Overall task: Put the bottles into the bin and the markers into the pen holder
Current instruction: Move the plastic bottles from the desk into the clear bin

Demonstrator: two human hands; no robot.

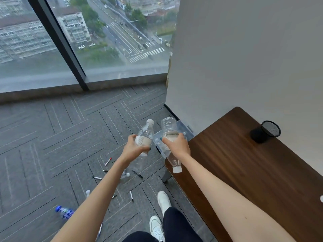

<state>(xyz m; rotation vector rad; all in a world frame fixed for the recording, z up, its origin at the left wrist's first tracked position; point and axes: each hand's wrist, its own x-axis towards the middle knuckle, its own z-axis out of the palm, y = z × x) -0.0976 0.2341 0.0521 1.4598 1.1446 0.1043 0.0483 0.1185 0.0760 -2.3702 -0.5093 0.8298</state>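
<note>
My left hand [135, 148] grips a clear bottle with a white cap and label [146, 132], cap pointing away. My right hand [177, 144] grips a second clear bottle [168, 126], held with its white cap toward me. Both bottles hang above the clear plastic bin [181, 127] on the floor beside the desk. Several markers lie on the carpet, among them a red-capped one [108, 161] and a black one [131, 195]. More bottles lie there: a blue-labelled one [65, 211] and a clear one [125, 175]. The black mesh pen holder [266, 131] lies tipped on the desk.
The dark wooden desk [253, 172] fills the right, against a grey wall [244, 58]. A floor-to-ceiling window [87, 41] runs along the far side. My white shoes [163, 201] stand on the grey carpet near the desk's edge.
</note>
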